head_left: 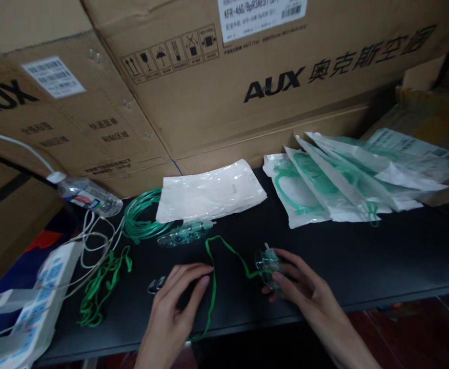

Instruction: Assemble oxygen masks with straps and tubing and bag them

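Note:
My right hand (305, 289) grips a small clear plastic oxygen mask (266, 260) above the black table, fingers curled round its side. A green elastic strap (212, 297) runs from the mask, loops up and then falls to the table's front edge. Thumb and fingertips of my left hand (175, 307) are closed at the strap's middle. Beside the left hand lies a small dark-and-metal item (156, 285), too blurred to name. Behind are several clear-green plastic pieces (188, 233) and a white flat pouch (211, 192).
Coiled green tubing (140, 218), a bundle of green straps (102, 289), a water bottle (88, 195) and a white power strip (43, 302) with cables occupy the left. Several pouches with green tubing (309, 184) overlap at right. Tall AUX cartons (194, 113) wall the back.

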Demonstrator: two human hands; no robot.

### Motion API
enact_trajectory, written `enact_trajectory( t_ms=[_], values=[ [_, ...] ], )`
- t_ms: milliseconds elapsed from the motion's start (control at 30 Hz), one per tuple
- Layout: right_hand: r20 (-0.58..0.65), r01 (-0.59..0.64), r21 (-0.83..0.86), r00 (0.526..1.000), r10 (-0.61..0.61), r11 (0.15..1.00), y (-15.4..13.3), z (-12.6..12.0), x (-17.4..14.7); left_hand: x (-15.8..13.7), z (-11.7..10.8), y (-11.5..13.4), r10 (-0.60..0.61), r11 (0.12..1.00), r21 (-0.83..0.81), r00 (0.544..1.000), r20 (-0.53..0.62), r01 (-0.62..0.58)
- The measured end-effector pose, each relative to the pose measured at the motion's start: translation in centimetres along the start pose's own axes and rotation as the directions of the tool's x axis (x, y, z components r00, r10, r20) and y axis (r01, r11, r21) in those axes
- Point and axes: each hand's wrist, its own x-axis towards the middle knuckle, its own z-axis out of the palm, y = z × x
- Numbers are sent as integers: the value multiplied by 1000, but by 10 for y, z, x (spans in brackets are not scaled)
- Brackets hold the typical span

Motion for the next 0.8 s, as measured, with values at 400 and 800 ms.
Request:
enact_trajectory(
  t_ms=[400,800],
  values=[
    [-51,-21,44,998,23,999,-6,-1,-6,-78,-41,-33,-1,950,311,995,100,-30],
    [36,-51,143,998,46,988,-5,-3,0,-94,-13,-48,23,969,245,1000,11,-25]
  ],
)
